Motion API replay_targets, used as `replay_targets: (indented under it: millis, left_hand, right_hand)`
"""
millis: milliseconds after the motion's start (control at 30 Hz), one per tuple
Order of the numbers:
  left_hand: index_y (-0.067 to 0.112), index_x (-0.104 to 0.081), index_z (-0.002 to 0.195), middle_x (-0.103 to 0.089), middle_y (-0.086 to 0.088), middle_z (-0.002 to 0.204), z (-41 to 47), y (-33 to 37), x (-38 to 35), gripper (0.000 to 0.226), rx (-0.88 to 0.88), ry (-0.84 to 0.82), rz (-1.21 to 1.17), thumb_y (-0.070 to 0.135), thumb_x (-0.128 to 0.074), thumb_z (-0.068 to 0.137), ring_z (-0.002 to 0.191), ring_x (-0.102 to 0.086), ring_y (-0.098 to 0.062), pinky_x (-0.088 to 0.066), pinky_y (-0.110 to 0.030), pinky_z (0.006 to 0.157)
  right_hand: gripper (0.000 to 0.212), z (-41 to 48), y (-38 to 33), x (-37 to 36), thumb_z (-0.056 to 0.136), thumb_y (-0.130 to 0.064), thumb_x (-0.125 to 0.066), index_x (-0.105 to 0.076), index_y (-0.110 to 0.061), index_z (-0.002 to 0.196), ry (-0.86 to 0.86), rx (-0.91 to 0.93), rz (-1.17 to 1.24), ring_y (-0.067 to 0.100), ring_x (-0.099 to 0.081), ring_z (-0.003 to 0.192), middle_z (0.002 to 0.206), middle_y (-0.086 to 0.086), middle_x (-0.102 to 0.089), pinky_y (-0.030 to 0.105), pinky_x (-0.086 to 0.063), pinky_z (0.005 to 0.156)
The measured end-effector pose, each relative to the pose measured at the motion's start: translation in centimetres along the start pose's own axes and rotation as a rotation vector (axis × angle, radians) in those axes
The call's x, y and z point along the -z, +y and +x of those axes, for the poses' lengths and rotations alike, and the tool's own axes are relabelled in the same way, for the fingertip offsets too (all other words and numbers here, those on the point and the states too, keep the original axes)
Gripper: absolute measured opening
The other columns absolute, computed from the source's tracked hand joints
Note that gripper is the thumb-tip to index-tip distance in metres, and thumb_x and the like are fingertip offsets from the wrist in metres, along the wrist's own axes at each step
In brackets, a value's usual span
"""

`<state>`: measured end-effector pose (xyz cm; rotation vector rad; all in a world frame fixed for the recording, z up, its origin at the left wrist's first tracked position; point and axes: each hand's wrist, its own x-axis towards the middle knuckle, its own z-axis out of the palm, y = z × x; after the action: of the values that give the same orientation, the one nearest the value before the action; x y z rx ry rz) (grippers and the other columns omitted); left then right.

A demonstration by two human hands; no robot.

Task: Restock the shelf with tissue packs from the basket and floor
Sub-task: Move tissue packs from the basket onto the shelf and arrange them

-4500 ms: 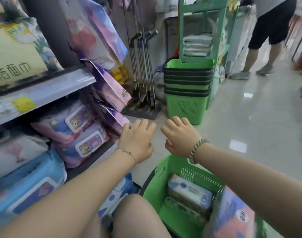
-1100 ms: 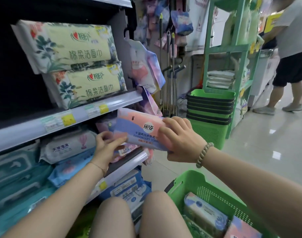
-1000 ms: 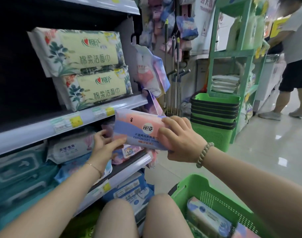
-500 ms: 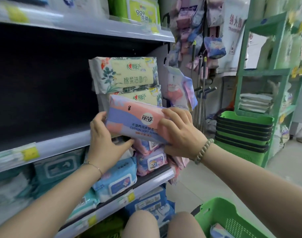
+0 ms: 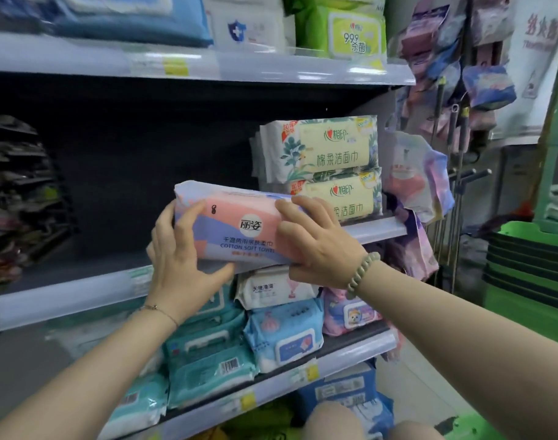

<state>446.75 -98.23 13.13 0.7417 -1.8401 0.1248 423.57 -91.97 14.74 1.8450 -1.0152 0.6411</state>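
Observation:
I hold a pink and lilac cotton towel pack point(image 5: 239, 227) with both hands at the front edge of the middle shelf point(image 5: 80, 289). My left hand point(image 5: 182, 258) grips its left end, thumb under the pack. My right hand point(image 5: 319, 246) grips its right end, fingers over the top. The pack sits just left of two stacked floral green tissue packs point(image 5: 328, 166) on that shelf. Only a corner of the green basket point(image 5: 471, 428) shows at the bottom right.
The middle shelf's left part is dark and bare. Wipe packs point(image 5: 280, 331) fill the shelf below, more packs line the top shelf point(image 5: 303, 68). Hanging packs point(image 5: 417, 185) and mop handles stand right of the shelving. Stacked green baskets point(image 5: 531, 268) sit at far right.
Both hands have lifted the pack from below the shelf edge up to the middle shelf's level and a little left. My view has tilted upward, so the basket has nearly left the frame.

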Motion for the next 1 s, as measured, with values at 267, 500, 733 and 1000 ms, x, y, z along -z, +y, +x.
replay_targets:
  millis: [267,500,733,1000]
  left_hand:
    - [0.037,-0.029,0.133,-0.022,-0.011,0.141,0.8,-3.5,2.9,0.083,0.111,0.033,-0.008,0.028,-0.080,0.067,0.134,-0.025,-0.028,-0.029,-0.038,0.107]
    - [0.035,-0.042,0.123,-0.029,0.001,0.125,1.8,-4.9,2.7,0.054,0.231,-0.021,-0.103,0.036,-0.074,0.079,0.118,-0.040,-0.017,-0.032,-0.025,0.097]
    - [0.030,-0.048,0.102,-0.032,0.000,0.117,2.8,-4.4,1.8,0.025,0.309,-0.074,-0.033,0.037,-0.065,0.086,0.088,-0.055,-0.029,-0.044,-0.033,0.083]
    - [0.022,-0.049,0.091,-0.035,-0.002,0.111,3.6,-4.0,0.5,0.017,0.369,-0.068,0.015,0.024,-0.066,0.086,0.074,-0.058,-0.030,-0.047,-0.035,0.072]
  right_hand:
    - [0.058,5.1,-2.2,-2.2,0.061,-0.024,-0.066,-0.040,-0.015,0.111,-0.023,0.007,-0.036,0.037,-0.031,0.129,0.143,0.012,-0.043,0.054,-0.023,0.107]
    - [0.042,7.1,-2.6,-2.4,0.062,-0.010,-0.071,-0.051,-0.015,0.098,-0.205,-0.102,0.028,0.042,-0.027,0.136,0.148,0.012,-0.035,0.056,-0.024,0.107]
    - [0.028,7.3,-3.2,-2.8,0.081,-0.027,-0.061,-0.053,-0.015,0.105,-0.297,-0.237,0.152,0.031,-0.002,0.145,0.158,0.005,-0.010,0.047,-0.013,0.115]
    - [0.037,6.7,-3.2,-3.3,0.087,-0.040,-0.052,-0.056,-0.017,0.116,-0.441,-0.386,0.203,0.024,0.009,0.145,0.159,-0.001,0.006,0.044,-0.012,0.115]
